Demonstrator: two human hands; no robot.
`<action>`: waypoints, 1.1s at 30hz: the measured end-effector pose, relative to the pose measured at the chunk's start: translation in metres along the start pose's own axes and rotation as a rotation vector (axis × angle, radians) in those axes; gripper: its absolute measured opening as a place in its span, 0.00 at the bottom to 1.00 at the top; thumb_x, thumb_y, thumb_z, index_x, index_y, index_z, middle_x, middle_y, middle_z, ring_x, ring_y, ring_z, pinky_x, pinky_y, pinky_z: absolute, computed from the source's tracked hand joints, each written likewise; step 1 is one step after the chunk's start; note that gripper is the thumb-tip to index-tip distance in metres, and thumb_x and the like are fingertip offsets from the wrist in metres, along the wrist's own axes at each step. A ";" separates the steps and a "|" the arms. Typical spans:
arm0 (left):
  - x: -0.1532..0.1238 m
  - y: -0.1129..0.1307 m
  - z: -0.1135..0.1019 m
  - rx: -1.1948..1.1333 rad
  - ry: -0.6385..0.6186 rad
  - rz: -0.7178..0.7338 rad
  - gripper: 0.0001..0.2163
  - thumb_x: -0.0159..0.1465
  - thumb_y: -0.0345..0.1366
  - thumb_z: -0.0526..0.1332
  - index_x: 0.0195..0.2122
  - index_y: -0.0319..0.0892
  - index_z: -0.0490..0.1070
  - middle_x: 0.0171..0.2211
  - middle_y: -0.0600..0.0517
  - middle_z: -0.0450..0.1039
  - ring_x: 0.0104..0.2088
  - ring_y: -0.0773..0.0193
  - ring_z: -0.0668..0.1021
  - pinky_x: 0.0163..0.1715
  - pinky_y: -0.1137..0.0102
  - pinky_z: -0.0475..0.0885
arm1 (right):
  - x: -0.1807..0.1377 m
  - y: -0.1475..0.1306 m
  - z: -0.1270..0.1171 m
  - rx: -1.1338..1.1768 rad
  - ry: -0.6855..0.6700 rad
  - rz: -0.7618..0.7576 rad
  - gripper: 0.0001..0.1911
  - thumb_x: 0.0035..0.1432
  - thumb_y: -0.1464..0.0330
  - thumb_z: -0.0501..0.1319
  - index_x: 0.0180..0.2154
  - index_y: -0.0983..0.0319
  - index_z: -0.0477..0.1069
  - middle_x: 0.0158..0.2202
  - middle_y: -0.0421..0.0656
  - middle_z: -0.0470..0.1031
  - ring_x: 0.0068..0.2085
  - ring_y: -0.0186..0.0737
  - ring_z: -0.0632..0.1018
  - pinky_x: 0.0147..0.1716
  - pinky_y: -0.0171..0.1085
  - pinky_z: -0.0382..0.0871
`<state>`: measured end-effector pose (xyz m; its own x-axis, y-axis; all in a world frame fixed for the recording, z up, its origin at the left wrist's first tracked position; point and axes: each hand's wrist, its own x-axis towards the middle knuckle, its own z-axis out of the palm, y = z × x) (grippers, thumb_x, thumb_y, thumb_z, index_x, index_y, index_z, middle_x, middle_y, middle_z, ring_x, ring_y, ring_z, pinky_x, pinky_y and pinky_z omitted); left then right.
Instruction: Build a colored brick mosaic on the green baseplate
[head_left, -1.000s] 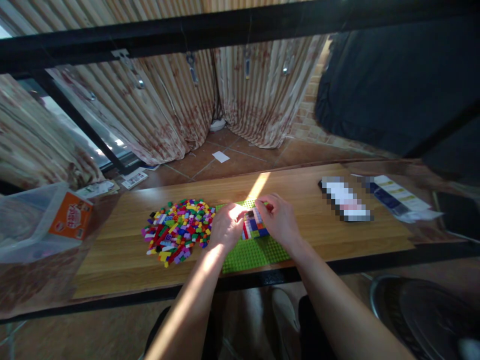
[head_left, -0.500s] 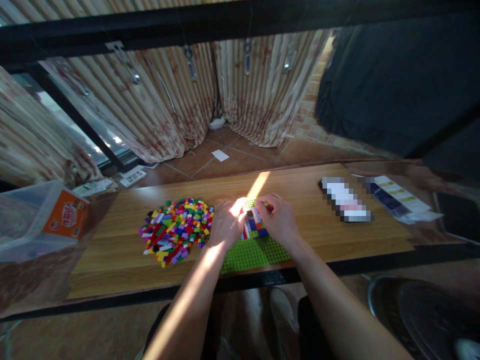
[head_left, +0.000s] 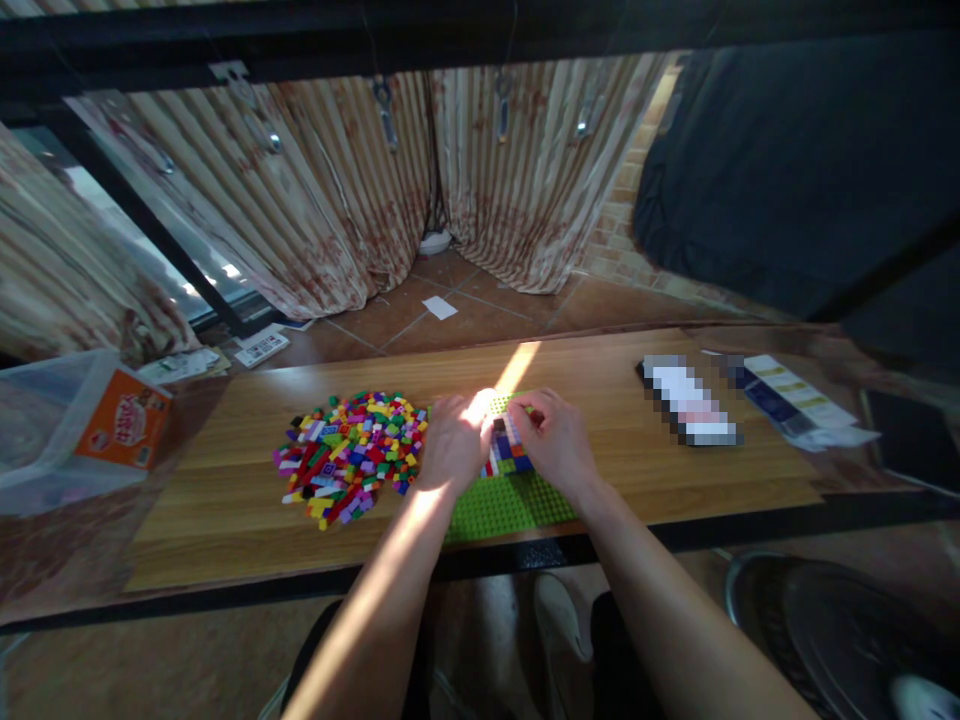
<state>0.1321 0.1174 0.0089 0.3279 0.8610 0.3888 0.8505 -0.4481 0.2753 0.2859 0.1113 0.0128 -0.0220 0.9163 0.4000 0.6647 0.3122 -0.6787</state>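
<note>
A green studded baseplate point(head_left: 510, 505) lies at the table's near edge. On it stands a small block of red, white, blue and purple bricks point(head_left: 508, 450). My left hand point(head_left: 451, 448) rests at the block's left side with its fingertips on the bricks. At the block's right side my right hand point(head_left: 556, 444) pinches its top edge. Whether either hand holds a loose brick is hidden by the fingers. A heap of small multicoloured bricks point(head_left: 349, 455) lies just left of my left hand.
The wooden table point(head_left: 225, 520) has a black front rail. A clear plastic box with an orange label point(head_left: 75, 430) stands at far left. A blurred flat object point(head_left: 690, 400) and a printed leaflet point(head_left: 795, 400) lie at right. Curtains hang beyond.
Both hands have stayed on the brick block with only small finger shifts. The camera view has tipped slightly, sliding the scene a little up and left.
</note>
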 end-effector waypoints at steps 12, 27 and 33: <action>-0.008 0.000 0.005 -0.001 0.044 -0.051 0.18 0.64 0.33 0.60 0.55 0.43 0.69 0.36 0.48 0.78 0.41 0.54 0.76 0.47 0.62 0.67 | -0.001 0.012 0.013 -0.078 -0.022 0.105 0.07 0.58 0.69 0.58 0.36 0.62 0.75 0.36 0.47 0.76 0.36 0.42 0.74 0.37 0.41 0.67; -0.013 -0.002 0.010 -0.043 0.042 -0.109 0.22 0.65 0.32 0.57 0.61 0.42 0.65 0.39 0.46 0.77 0.42 0.55 0.75 0.50 0.61 0.67 | 0.002 0.005 0.039 -0.063 -0.062 0.226 0.11 0.54 0.73 0.58 0.39 0.62 0.76 0.41 0.50 0.78 0.44 0.46 0.76 0.45 0.45 0.69; -0.012 0.005 0.006 -0.070 -0.009 -0.166 0.22 0.65 0.31 0.56 0.61 0.40 0.65 0.37 0.46 0.77 0.43 0.54 0.75 0.50 0.61 0.67 | 0.004 0.011 0.042 -0.044 -0.094 0.244 0.11 0.54 0.72 0.59 0.38 0.62 0.77 0.41 0.49 0.79 0.44 0.46 0.77 0.44 0.43 0.70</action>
<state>0.1350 0.1063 0.0004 0.1891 0.9267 0.3246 0.8625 -0.3148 0.3962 0.2619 0.1285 -0.0192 0.0749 0.9831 0.1670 0.6905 0.0697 -0.7200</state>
